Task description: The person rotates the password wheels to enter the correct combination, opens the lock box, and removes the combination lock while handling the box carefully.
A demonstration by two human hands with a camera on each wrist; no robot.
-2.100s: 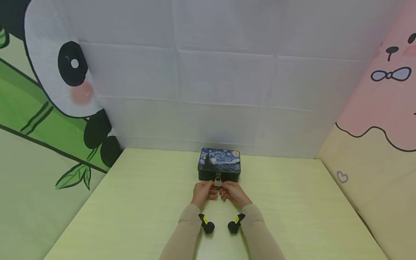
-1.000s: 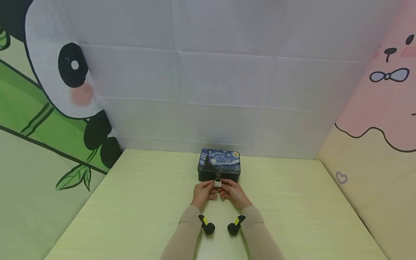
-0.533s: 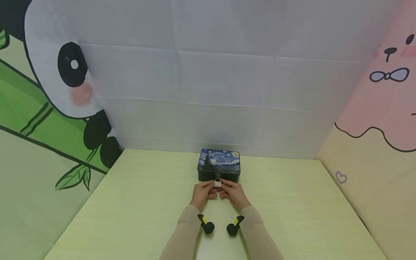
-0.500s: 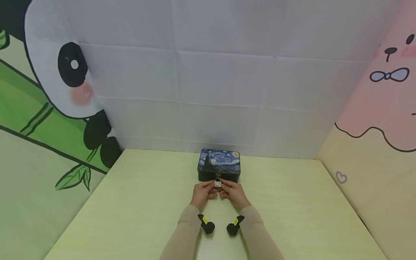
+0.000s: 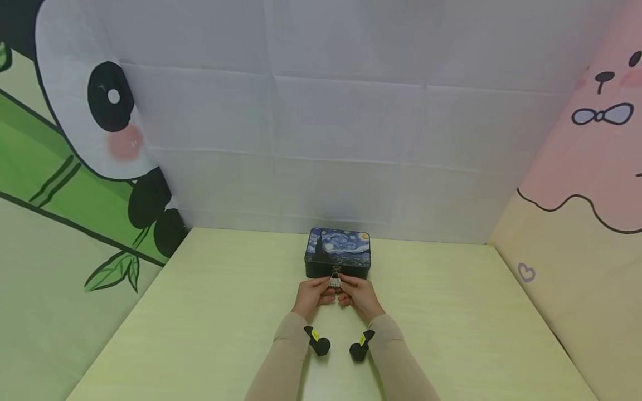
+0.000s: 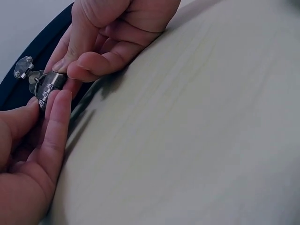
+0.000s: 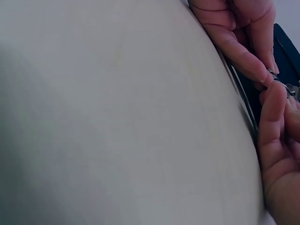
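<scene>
A small metal combination padlock [image 5: 335, 282] with number dials hangs by its shackle at the front clasp [image 6: 23, 67] of a dark tin box [image 5: 341, 248]. The box lid is down and bears a blue starry night painting. My left hand [image 5: 309, 297] pinches the padlock's left side between thumb and fingers. From the opposite side my right hand [image 5: 362, 295] pinches it too. In the left wrist view the dials on the padlock [image 6: 49, 89] face the camera. In the right wrist view the fingers of the left hand [image 7: 239, 40] and right hand [image 7: 281, 145] hide most of the padlock.
The box stands near the back edge of a pale yellow table [image 5: 225, 312], close to a white cloth wall [image 5: 341, 122]. Printed cloth walls flank both sides. A black wrist camera [image 5: 319, 344] hangs at the left wrist, another [image 5: 359, 350] at the right.
Both hands stay at the padlock in nearly the same place. Compared with the oldest frame, the padlock's body looks slightly tilted. The box has not moved.
</scene>
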